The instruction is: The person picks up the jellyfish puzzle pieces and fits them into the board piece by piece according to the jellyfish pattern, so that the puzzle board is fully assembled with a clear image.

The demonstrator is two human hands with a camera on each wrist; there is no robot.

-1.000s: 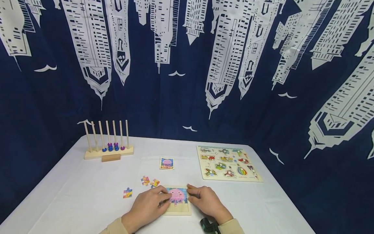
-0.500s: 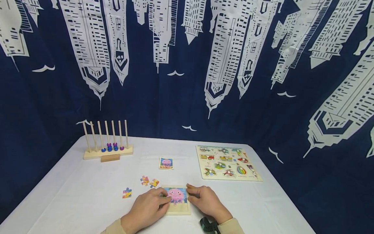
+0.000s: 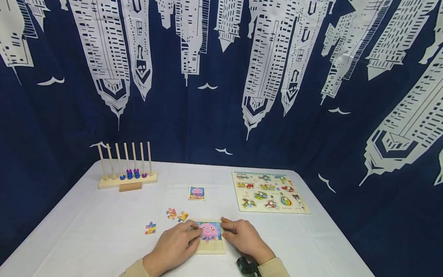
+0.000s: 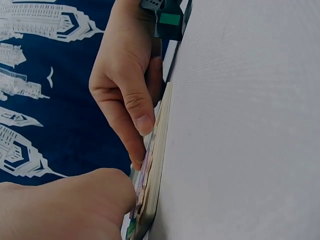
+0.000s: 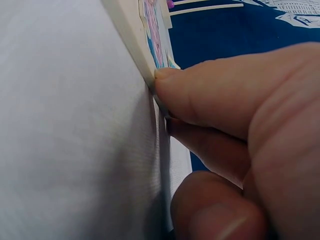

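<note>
A wooden jigsaw tray (image 3: 212,249) lies on the table in front of me. Pink octopus puzzle pieces (image 3: 210,230) fill its upper part, while bare wood shows below them. My left hand (image 3: 178,243) reaches over the tray's left side, thumb and index finger bent together at a puzzle piece they largely hide. With my right hand (image 3: 245,237) I hold the tray's right edge between thumb and fingers; in the right wrist view the thumb (image 5: 200,90) presses on the rim. Loose puzzle pieces (image 3: 150,228) lie left of the tray, two of them (image 3: 171,214) close together.
Behind the tray lies a small octopus picture card (image 3: 196,193). A peg counting frame (image 3: 128,180) with blue and purple beads stands back left, a wooden block (image 3: 130,187) before it. At the back right is a vehicle puzzle board (image 3: 271,192).
The left fingertips shift slightly over the left side of the octopus picture. My right hand stays at the tray's edge, and the loose pieces lie where they were.
</note>
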